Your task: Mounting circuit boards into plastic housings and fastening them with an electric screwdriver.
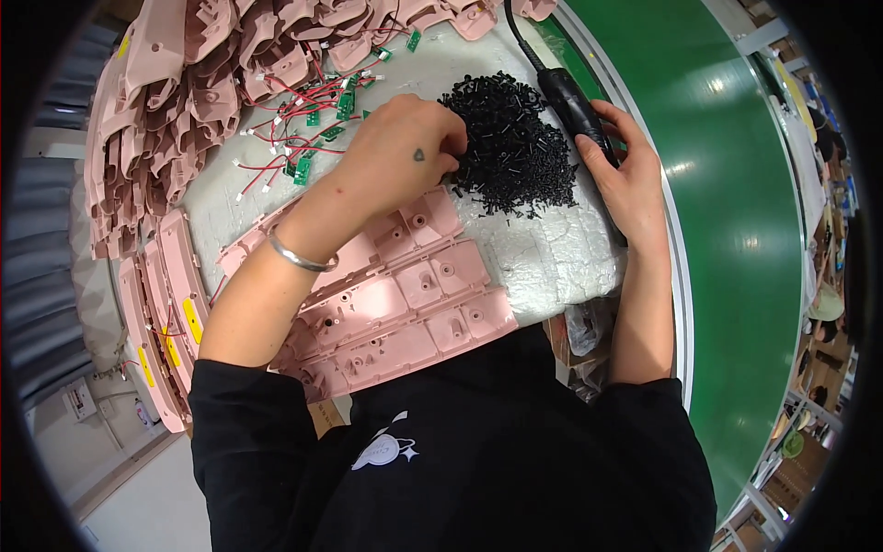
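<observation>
My left hand (400, 147) reaches over the pink plastic housings and is at the left edge of a heap of small black screws (515, 147). Its fingers are curled together, and whatever they pinch is hidden. In my right hand (635, 189) is a black electric screwdriver (568, 99), a cable running up from its top end. Below my left hand, several pink housing shells (418, 327) lie side by side with their inner posts facing up. Small green circuit boards (346, 99) with red and black wires are scattered beyond my left forearm.
Stacked pink housings (170, 101) crowd the far left and back. Further pink pieces with yellow labels (191, 320) stand at the left edge. Silvery wrapped padding (561, 262) covers the work surface. A green conveyor belt (736, 230) runs along the right, behind a metal rail.
</observation>
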